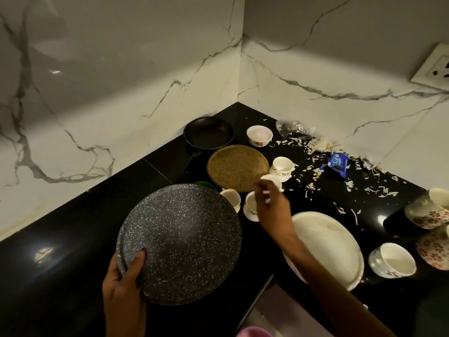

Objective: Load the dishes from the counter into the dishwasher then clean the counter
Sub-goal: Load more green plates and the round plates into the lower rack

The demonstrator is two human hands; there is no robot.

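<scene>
left hand (124,285) gripping speckled plate (179,242)

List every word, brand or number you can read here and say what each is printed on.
"OREO" - white letters on the blue snack wrapper, seen upside down.
"BTS" - larger letters on the same wrapper, also inverted.
Dark marks on the white cups look like drawn decoration; too small to tell whether any are letters.
Wall socket: no readable marking.
Nothing else carries text.
</scene>
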